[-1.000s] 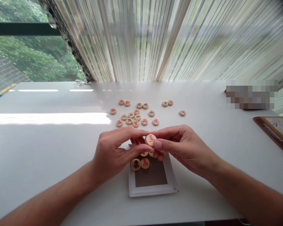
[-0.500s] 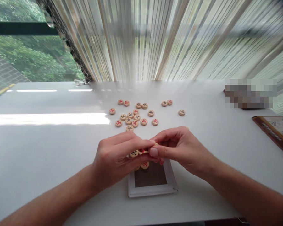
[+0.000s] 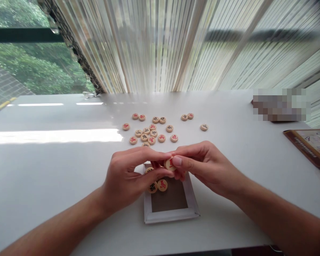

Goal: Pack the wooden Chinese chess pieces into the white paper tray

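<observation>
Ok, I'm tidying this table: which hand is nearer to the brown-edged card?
Right. The right hand is left of the brown-edged card and closer to the person; the left hand is farther left, beyond the right hand.

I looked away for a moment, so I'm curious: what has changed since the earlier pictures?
The held piece has been turned in the fingers: its red-marked face went out of sight, then came back, slightly lower than at first and partly covered by the right hand. Nothing was visibly let go; the left hand stayed around it too. The box and loose pieces stayed put.
</observation>
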